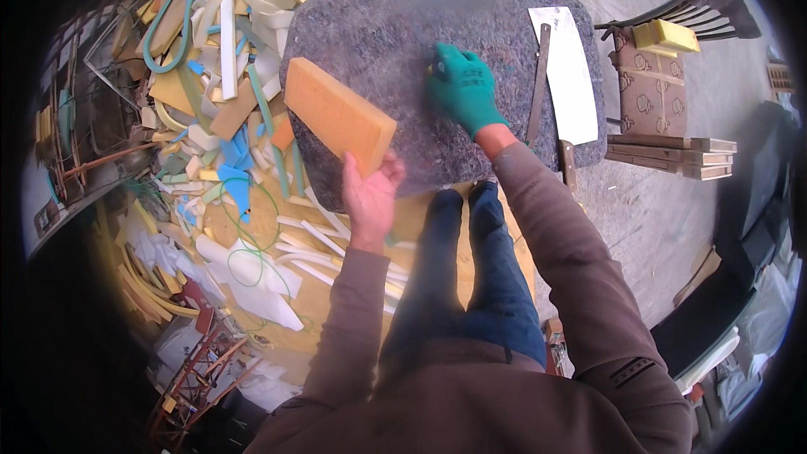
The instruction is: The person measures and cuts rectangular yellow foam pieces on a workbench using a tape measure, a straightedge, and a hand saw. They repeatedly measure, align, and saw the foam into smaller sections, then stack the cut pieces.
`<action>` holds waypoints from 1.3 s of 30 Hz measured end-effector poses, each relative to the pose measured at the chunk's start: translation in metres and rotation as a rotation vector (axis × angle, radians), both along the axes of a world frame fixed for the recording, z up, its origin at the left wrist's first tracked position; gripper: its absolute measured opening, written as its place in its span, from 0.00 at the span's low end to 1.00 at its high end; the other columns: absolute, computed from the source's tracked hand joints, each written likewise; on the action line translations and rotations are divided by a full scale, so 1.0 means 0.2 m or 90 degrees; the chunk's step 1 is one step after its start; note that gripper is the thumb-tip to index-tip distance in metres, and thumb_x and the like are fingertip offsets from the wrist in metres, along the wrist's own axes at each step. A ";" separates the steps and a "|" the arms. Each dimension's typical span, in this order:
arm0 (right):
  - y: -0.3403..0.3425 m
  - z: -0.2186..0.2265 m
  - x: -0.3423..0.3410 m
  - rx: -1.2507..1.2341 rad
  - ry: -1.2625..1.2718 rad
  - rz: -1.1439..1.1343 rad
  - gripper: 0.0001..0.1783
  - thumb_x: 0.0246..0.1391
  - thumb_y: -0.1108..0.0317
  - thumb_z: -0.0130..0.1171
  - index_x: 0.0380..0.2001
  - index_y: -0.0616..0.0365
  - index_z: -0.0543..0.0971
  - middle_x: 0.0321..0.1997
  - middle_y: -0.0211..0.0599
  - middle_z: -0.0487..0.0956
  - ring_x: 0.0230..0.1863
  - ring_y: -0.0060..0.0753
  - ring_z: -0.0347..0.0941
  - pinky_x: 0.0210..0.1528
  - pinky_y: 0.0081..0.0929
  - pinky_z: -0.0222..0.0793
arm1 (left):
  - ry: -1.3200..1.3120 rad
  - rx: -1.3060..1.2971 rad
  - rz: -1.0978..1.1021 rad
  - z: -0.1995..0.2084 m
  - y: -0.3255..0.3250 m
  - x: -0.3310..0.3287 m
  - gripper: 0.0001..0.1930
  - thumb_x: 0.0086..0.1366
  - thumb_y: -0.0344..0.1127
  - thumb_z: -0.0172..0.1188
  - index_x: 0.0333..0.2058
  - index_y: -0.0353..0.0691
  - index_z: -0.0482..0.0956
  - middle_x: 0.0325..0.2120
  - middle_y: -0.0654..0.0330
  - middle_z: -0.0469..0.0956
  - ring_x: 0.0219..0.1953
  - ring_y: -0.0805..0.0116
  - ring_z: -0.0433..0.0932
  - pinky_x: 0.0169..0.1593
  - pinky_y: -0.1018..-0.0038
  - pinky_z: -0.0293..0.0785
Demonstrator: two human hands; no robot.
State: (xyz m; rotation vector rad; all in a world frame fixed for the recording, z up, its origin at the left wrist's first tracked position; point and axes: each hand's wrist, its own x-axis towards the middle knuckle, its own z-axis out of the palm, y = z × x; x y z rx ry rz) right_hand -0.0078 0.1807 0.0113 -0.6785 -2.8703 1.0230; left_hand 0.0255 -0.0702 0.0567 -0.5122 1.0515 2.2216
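My bare left hand (371, 202) grips the near end of an orange foam block (336, 109), thumb and fingers on either side. The block slants over the left part of a table covered in speckled grey felt (403, 21). My right hand (466, 91), in a green glove, is closed above the middle of the table. A small dark and yellowish bit shows at its finger side, too little to name. To the right lie a large broad-bladed knife (570, 76) with a brown handle and a narrow brown strip (539, 88) partly alongside its blade.
A big heap of foam offcuts (227, 109) reaches the table's left side. White foam strips (315, 244) lie on tan sheeting below. At right stand a patterned brown cushion-like block (651, 88), a yellow foam piece (668, 35) and a dark-backed chair (706, 4).
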 end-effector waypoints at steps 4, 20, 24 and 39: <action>0.13 0.06 0.21 -0.383 0.137 -0.218 0.33 0.69 0.57 0.64 0.71 0.60 0.70 0.62 0.44 0.81 0.57 0.44 0.81 0.59 0.36 0.78 | 0.029 -0.030 0.021 0.03 0.16 0.05 0.26 0.82 0.54 0.46 0.63 0.38 0.72 0.49 0.53 0.79 0.50 0.62 0.78 0.55 0.63 0.76; -0.31 0.29 1.04 -0.756 0.089 -0.440 0.34 0.68 0.74 0.64 0.73 0.64 0.65 0.58 0.36 0.78 0.56 0.24 0.77 0.60 0.26 0.76 | 0.200 -0.518 -0.451 0.10 0.26 0.42 0.22 0.76 0.38 0.62 0.63 0.37 0.71 0.58 0.55 0.77 0.55 0.65 0.81 0.59 0.64 0.76; -0.48 0.24 1.06 -0.825 0.102 -0.481 0.30 0.68 0.74 0.64 0.69 0.65 0.68 0.57 0.36 0.79 0.54 0.23 0.77 0.58 0.24 0.75 | 0.177 -0.374 -0.475 0.10 0.15 0.46 0.29 0.69 0.28 0.67 0.66 0.35 0.69 0.59 0.52 0.76 0.55 0.66 0.80 0.60 0.65 0.77; -0.39 0.14 0.85 -0.635 -0.003 -0.172 0.18 0.71 0.66 0.63 0.58 0.65 0.80 0.53 0.36 0.84 0.54 0.24 0.79 0.58 0.28 0.75 | 0.101 -0.479 -0.379 0.06 -0.13 0.46 0.17 0.73 0.40 0.67 0.54 0.38 0.77 0.41 0.62 0.79 0.37 0.75 0.78 0.41 0.76 0.80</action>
